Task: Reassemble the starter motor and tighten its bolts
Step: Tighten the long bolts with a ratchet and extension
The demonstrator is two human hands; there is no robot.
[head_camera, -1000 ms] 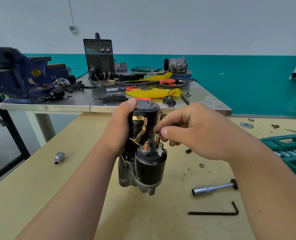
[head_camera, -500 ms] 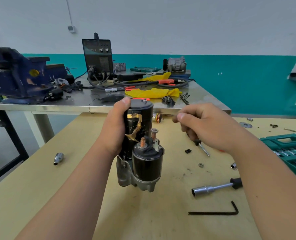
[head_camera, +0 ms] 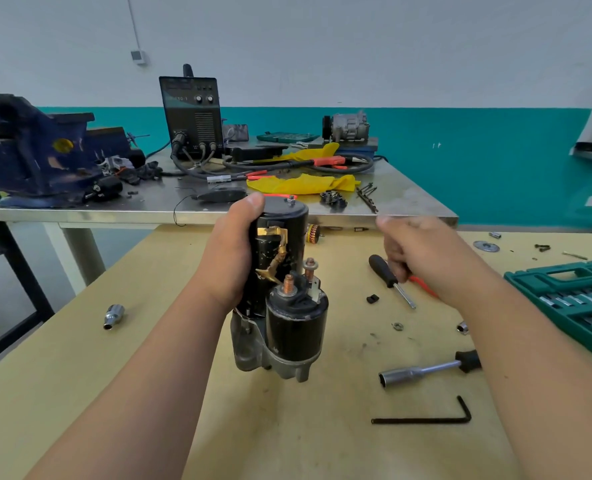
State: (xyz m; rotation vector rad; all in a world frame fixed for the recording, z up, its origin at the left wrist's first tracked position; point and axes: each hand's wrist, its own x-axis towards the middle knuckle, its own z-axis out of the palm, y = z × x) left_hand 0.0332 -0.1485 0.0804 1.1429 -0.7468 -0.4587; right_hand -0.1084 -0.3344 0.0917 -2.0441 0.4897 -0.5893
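Observation:
The black starter motor (head_camera: pixel 280 296) stands upright on the wooden table (head_camera: pixel 80 358), its solenoid with two copper studs facing me. My left hand (head_camera: pixel 232 258) grips the motor's body from the left, thumb on the top cap. My right hand (head_camera: pixel 426 261) hovers to the right of the motor, blurred, with its fingers curled just above a black-handled screwdriver (head_camera: pixel 390 277) that lies on the table. Whether that hand holds or touches anything does not show.
A socket driver (head_camera: pixel 422 372), an Allen key (head_camera: pixel 426 419), a loose socket (head_camera: pixel 114 316), a washer (head_camera: pixel 397 326) and small parts lie on the wooden table. A green socket case (head_camera: pixel 571 299) is at the right. Behind stands a steel bench (head_camera: pixel 149 211) with a blue vise (head_camera: pixel 28 150) and a welder (head_camera: pixel 192 116).
My right hand has left the solenoid's stud and swung right, ending above the screwdriver. My left hand keeps its grip on the motor, which has barely moved.

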